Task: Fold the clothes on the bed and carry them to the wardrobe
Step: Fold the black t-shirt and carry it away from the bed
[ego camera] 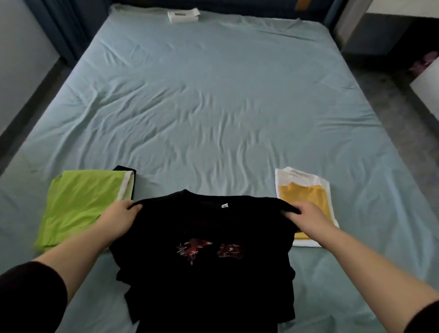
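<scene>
While the black shirt (pixel 204 254) hangs over the near edge of the bed (pixel 211 104), the left hand (pixel 122 219) and right hand (pixel 311 219) each pinch one shoulder (collar between them); folded green (pixel 83 206) and yellow (pixel 304 195) shirts lie alongside.

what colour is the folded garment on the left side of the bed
Lime green with a white band, seen in the head view.
</scene>
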Motion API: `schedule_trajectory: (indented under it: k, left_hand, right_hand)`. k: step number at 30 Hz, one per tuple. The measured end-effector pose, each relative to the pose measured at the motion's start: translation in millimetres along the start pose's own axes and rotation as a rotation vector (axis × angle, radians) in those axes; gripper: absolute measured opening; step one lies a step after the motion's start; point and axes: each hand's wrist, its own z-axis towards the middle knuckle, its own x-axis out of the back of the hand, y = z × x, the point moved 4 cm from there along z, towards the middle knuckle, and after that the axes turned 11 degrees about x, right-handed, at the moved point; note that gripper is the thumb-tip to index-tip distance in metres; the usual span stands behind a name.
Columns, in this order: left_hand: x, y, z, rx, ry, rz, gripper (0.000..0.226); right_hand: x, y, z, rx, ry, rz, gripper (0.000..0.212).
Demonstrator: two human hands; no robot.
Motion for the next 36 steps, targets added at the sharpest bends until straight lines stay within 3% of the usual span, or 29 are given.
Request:
schedule_trajectory:
  k: [9, 14, 19, 22, 24, 25, 29, 31, 33, 36]
  left_hand:
    - [-63, -22, 128, 0.002, 0.115, 0.082, 0.027]
    - [-88, -31, 186, -0.02, 0.185, 0.231, 0.026]
    - [-130, -45, 236, 0.307, 0.048, -0.454, 0.028]
    - [-121, -29, 258, 0.252, 0.048, -0.536, 0.028]
    - [-104, -12, 268, 0.167, 0.139, -0.364, 0.007]
    - [-97, -4, 273, 0.131, 0.182, -0.304, 0.013]
    - [-95, 32, 289, 0.109, 0.134, -0.431, 0.014]
    - [-104, 39, 301, 0.121, 0.129, -0.446, 0.007]
    - [-115, 38, 307, 0.099, 0.192, -0.255, 0.034]
    - [-151, 34, 287, -0.115, 0.194, 0.157, 0.072]
  right_hand:
    - [-51, 65, 104, -0.154, 0.113, -0.259, 0.013]
    - [-103, 90, 159, -0.397, 0.267, 0.526, 0.028]
    - [-142, 109, 208, -0.348, 0.392, 0.799, 0.026]
    - [-123, 109, 231, -0.349, 0.539, 0.602, 0.007]
    - [-100, 102, 248, -0.366, 0.579, 0.449, 0.013]
    - [-90, 98, 257, -0.369, 0.587, 0.417, 0.018]
    - [-76, 82, 293, -0.342, 0.558, 0.499, 0.011]
    - [-87, 80, 309, -0.309, 0.447, 0.547, 0.026]
    - [-99, 82, 316, -0.241, 0.38, 0.375, 0.042]
    - [-125, 82, 305, 0.029, 0.282, -0.256, 0.057]
